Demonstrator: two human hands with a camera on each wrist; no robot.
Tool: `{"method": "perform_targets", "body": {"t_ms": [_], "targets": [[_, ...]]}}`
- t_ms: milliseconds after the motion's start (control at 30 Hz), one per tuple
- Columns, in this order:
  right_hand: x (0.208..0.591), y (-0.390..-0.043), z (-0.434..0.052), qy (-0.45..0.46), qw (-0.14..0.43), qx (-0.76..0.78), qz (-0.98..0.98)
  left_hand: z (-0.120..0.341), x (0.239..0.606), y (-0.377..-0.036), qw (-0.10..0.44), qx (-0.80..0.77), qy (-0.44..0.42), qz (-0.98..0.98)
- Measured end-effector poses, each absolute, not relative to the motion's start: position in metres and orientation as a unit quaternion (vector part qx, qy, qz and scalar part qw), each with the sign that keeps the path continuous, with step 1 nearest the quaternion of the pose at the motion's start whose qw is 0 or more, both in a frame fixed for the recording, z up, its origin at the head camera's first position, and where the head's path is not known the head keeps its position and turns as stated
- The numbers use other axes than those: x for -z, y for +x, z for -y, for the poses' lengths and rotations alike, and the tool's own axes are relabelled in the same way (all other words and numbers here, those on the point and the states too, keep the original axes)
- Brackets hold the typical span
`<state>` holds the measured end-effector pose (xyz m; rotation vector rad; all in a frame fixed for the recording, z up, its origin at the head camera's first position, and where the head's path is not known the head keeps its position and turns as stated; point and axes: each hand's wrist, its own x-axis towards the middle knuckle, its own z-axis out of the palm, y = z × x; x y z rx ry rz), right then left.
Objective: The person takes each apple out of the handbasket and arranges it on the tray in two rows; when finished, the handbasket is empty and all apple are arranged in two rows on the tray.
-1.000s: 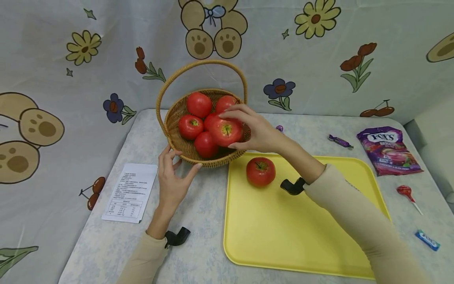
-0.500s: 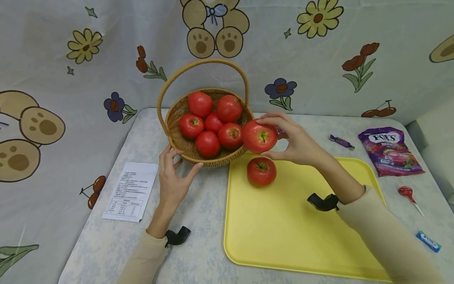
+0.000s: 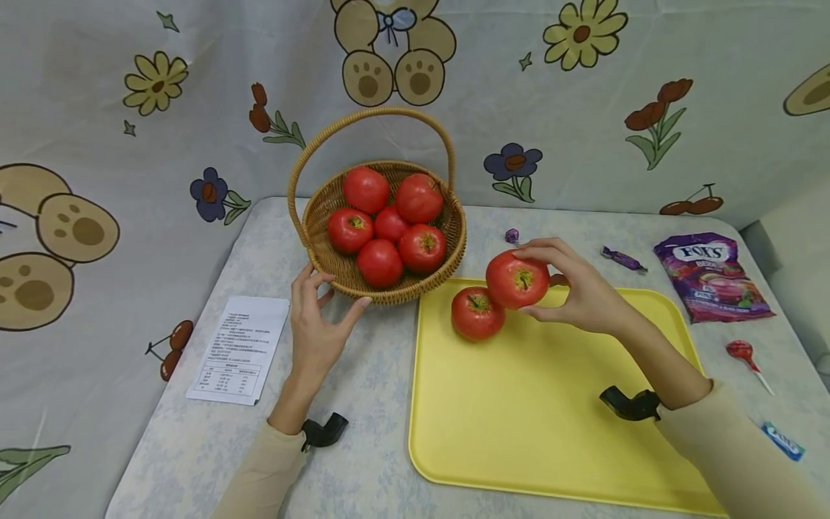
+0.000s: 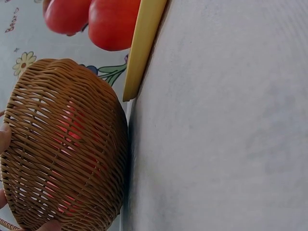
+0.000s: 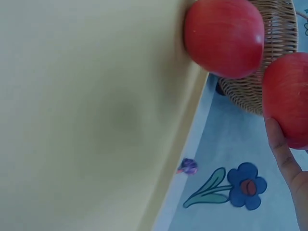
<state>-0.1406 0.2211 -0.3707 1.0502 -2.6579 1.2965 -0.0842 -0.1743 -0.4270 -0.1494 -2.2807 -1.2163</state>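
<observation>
My right hand (image 3: 573, 288) grips a red apple (image 3: 516, 280) between thumb and fingers, over the far edge of the yellow tray (image 3: 551, 425). In the right wrist view, this held apple (image 5: 291, 101) appears at the right with a finger (image 5: 283, 149) along it. Another red apple (image 3: 477, 315) sits on the tray, overlapped by the held one in the head view. At the left, my left hand (image 3: 318, 335) holds the near rim of a wicker basket (image 3: 389, 294), thumb and fingers spread along it. Several red apples (image 3: 366, 190) lie inside the basket, under its tall arched handle (image 3: 376, 112).
A printed white sheet (image 3: 240, 351) lies left of my left hand. On the right are a purple candy bag (image 3: 713, 277), a purple-wrapped candy (image 3: 624, 259), a red lollipop (image 3: 742, 351) and a blue-wrapped candy (image 3: 782, 440). A patterned cloth (image 3: 570, 144) hangs behind the table.
My right hand has carried the apple out of the basket, rightward and toward me, to above the tray. My left hand has stayed at the basket rim.
</observation>
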Motion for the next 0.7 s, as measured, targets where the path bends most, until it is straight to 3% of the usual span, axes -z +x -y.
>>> {"method": "perform_targets", "body": {"t_ms": [267, 700], "targets": [[0.385, -0.128, -0.247, 0.297, -0.015, -0.405, 0.865, 0.174, 0.427, -0.084, 0.273, 0.456, -0.055, 0.845], [0.419, -0.116, -0.266, 0.266, -0.086, -0.412, 0.867, 0.174, 0.426, -0.084, 0.269, 0.454, -0.051, 0.848]]}}
